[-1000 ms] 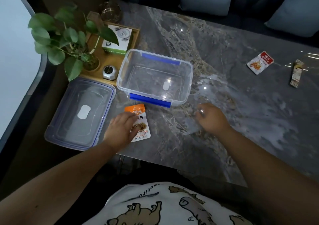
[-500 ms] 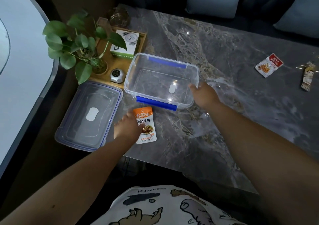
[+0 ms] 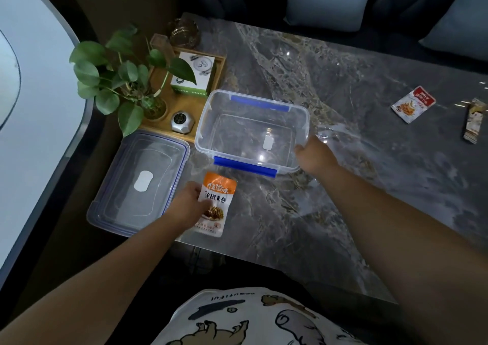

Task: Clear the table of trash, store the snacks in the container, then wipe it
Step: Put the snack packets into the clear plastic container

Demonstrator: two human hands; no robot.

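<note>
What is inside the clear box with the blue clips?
Nothing yet. The clear box is empty; a white sticker shows on its bottom. The right hand covers its near right corner.

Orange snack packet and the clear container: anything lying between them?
No. In the head view, only bare marble table separates the orange snack packet from the clear container, whose blue latch faces it.

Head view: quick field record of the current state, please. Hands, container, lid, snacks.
left hand: grasping orange snack packet near the table's front edge
right hand: gripping right rim of clear container
container: open, empty, blue latches front and back
lid: off, flat on the table, left of the container
other snacks: red-and-white packet and a narrow packet, far right on the marble table
wooden tray: behind lid, holds plant, green-and-white box, small silver object
</note>
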